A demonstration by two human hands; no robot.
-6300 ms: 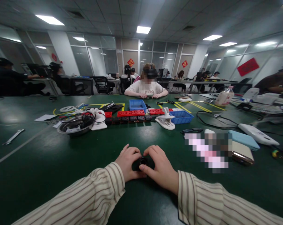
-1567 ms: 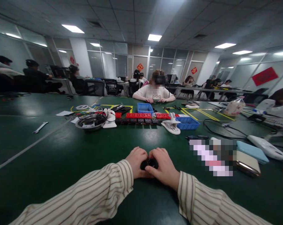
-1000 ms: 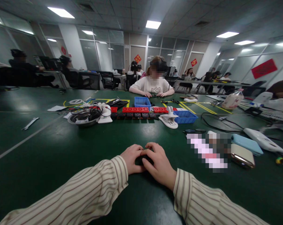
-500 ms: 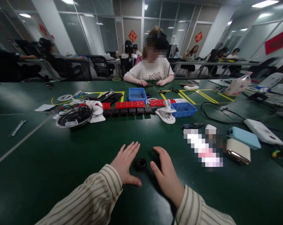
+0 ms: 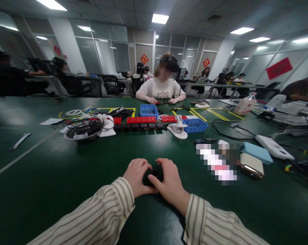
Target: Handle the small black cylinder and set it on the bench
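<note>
A small, round black piece with a hole through its middle (image 5: 153, 173) sits between my hands on the green table, partly covered by fingers. My left hand (image 5: 138, 176) curves round its left side, with fingertips at its upper edge and the thumb stretched below it. From the right, my right hand (image 5: 171, 178) closes in with bent fingers, and its thumb overlaps the front of the piece. What kind of part it is I cannot make out. Both hands come out of striped sleeves.
Ahead lie red and black socket strips (image 5: 141, 119), blue trays (image 5: 195, 125), a white clip stand (image 5: 178, 128) and a metal bowl of cables (image 5: 83, 131). A wrench (image 5: 20, 141) lies left. Power banks (image 5: 252, 165) lie right. A person (image 5: 161, 83) sits opposite.
Both hands have drawn together and curled their fingers round the black piece, where before they were spread on either side of it. The view has tilted up a little.
</note>
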